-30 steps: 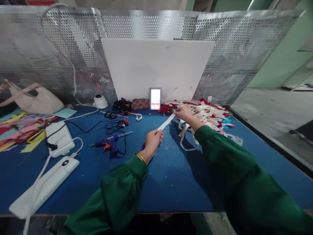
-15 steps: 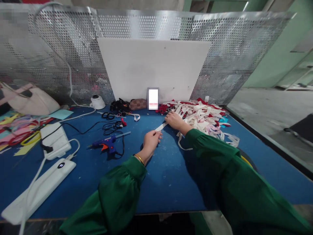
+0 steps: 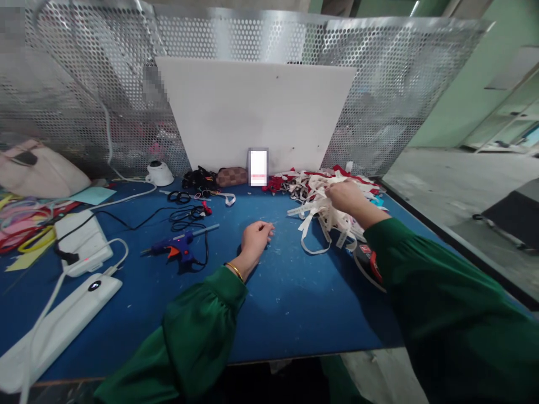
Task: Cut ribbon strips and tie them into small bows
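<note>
My left hand (image 3: 256, 241) rests over the middle of the blue table, its fingers curled and thumb against them, with no strip showing in it. My right hand (image 3: 347, 197) reaches to the heap of white ribbon strips (image 3: 322, 216) at the back right. Its fingers are closed down among the strips; what they pinch is hidden. Loose ribbon ends hang from the heap towards my left hand. Beneath my right forearm, partly covered, lies a round black and red object (image 3: 368, 261). A blue glue gun (image 3: 179, 248) lies on its side, left of my left hand.
A lit phone (image 3: 258, 168) stands against a white board (image 3: 256, 112) at the back. To its left are a checkered pouch (image 3: 232, 177) and black cords (image 3: 189, 216). A power strip (image 3: 84, 241) and a white power bank (image 3: 63, 331) lie at the left with cables.
My right hand has moved right and onto the ribbon heap. The white strip between both hands has left my left hand, which stays almost in place.
</note>
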Tool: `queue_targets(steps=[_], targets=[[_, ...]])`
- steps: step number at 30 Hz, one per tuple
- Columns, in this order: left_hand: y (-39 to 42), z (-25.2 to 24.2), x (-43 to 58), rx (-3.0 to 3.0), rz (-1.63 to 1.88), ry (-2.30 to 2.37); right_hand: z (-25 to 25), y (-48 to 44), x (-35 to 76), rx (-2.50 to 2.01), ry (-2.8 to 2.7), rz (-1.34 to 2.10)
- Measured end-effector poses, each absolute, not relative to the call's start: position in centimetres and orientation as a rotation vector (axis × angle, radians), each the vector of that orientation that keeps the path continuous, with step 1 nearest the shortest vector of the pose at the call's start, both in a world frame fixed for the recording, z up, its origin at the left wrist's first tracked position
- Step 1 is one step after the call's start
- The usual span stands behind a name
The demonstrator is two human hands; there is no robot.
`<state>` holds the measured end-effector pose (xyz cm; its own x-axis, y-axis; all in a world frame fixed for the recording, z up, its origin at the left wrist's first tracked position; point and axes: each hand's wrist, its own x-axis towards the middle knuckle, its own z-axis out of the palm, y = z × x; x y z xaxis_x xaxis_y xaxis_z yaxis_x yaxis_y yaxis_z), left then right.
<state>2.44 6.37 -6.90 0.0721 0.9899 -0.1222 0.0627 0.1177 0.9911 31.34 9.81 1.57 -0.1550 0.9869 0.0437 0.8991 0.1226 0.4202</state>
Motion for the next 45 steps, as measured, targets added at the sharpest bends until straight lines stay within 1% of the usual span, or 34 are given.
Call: queue_targets(steps=[3,8,13,17,19,22,25,27,28,30,33,35,36,38,43,45], targets=[[6.3,-6.9,2.4,1.219,1.033,1.251,2.2,8.5,33.7,1.933,2.063,0.492],[6.3,-6.9,2.4,1.242,1.033,1.257,2.1,6.9,35.5,2.107,2.100,0.292],[6.3,-7.1,2.3,1.264,1.028,1.259,1.2,5.4,33.5,2.035,2.443,0.058],[6.3,-7.1,2.3,1.264,1.030,1.245,0.4,3.9,30.1,1.915,2.739,0.081],[6.2,-6.6,2.4,1.236,1.068,1.208,0.3,3.2,28.1,1.888,2.903,0.026],[6.1,-5.3,2.4,1.261,1.180,1.123,0.6,2.2,24.9,2.000,3.036,-0.304],[5.9,-3.6,2.1,1.372,1.287,0.942,1.1,1.4,21.5,1.921,3.099,-0.886],[5.7,-2.7,1.8,1.413,1.202,0.772,1.1,1.1,19.4,1.898,2.998,-1.176],[5.6,-2.4,1.7,1.409,1.114,0.719,0.9,1.0,18.6,1.934,2.965,-1.228],[5.5,-2.2,1.6,1.396,0.980,0.717,0.3,0.9,17.6,2.037,2.990,-1.113],[5.6,-2.6,1.6,1.410,0.923,0.841,-1.0,0.9,17.7,2.155,3.025,-0.923],[5.7,-3.0,1.6,1.468,0.879,0.889,-1.8,1.0,18.5,2.203,2.970,-0.959],[5.7,-3.2,1.6,1.499,0.849,0.902,-2.0,1.0,19.1,2.219,2.932,-1.034],[5.7,-3.6,1.6,1.528,0.800,0.921,-2.1,1.2,20.2,2.261,2.830,-1.316],[5.7,-4.1,1.8,1.504,0.755,0.950,-1.4,1.9,22.9,2.282,2.391,-2.468],[5.7,-4.2,1.9,1.487,0.768,0.963,-1.3,2.4,24.1,2.284,2.187,-2.871]])
